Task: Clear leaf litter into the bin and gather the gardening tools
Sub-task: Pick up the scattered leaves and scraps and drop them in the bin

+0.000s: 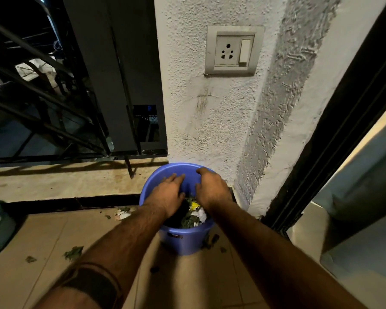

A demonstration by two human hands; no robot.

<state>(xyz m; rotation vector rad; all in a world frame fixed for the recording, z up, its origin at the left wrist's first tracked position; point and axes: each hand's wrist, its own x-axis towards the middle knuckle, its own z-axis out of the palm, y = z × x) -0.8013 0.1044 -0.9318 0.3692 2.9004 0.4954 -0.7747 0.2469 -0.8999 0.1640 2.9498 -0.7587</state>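
Tiled balcony floor (42,237), one blue bin (183,238) — left hand (168,195), right hand (212,188), fingers loose, holding nothing.

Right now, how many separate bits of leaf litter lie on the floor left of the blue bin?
4 visible: a leaf-and-paper scrap pile beside the bin, a small leaf near it, a larger leaf further left, and a small one beyond. The forearms may hide more.
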